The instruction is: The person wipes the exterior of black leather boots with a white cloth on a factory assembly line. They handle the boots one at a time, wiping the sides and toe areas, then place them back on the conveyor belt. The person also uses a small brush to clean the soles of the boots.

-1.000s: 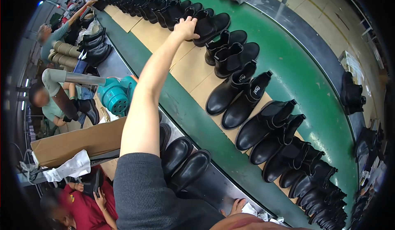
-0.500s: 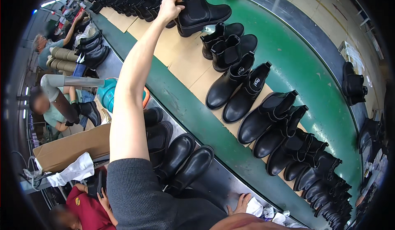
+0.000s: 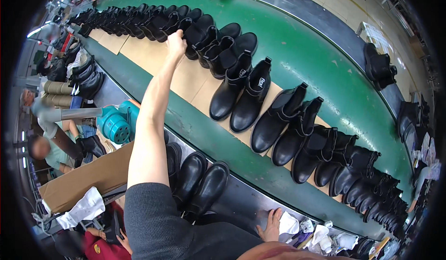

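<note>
My left arm stretches out to the far row of black ankle boots. My left hand [image 3: 176, 44] is closed at the upper rear of a black ankle boot [image 3: 202, 26], which stands among the others; the fingertips are partly hidden. Right of it are more black boots in pairs, among them an upright pair with toes toward me, whose near boot [image 3: 249, 99] shows a pale insole label. My right hand [image 3: 270, 225] lies on the metal ledge [image 3: 241, 214] with fingers apart, beside crumpled white paper [image 3: 289, 224].
The boots stand on brown cardboard [image 3: 193, 83] over a green conveyor belt [image 3: 297, 51]. Near my left arm are a teal heat-gun-like device [image 3: 115, 124], a cardboard box [image 3: 86, 176] and more black boots [image 3: 206, 188]. Co-workers, one in a maroon shirt [image 3: 100, 246], work at the left.
The boot in my left hand has come down from above the belt into the row. The view has shifted, and the boots appear further left. My right hand stays on the ledge.
</note>
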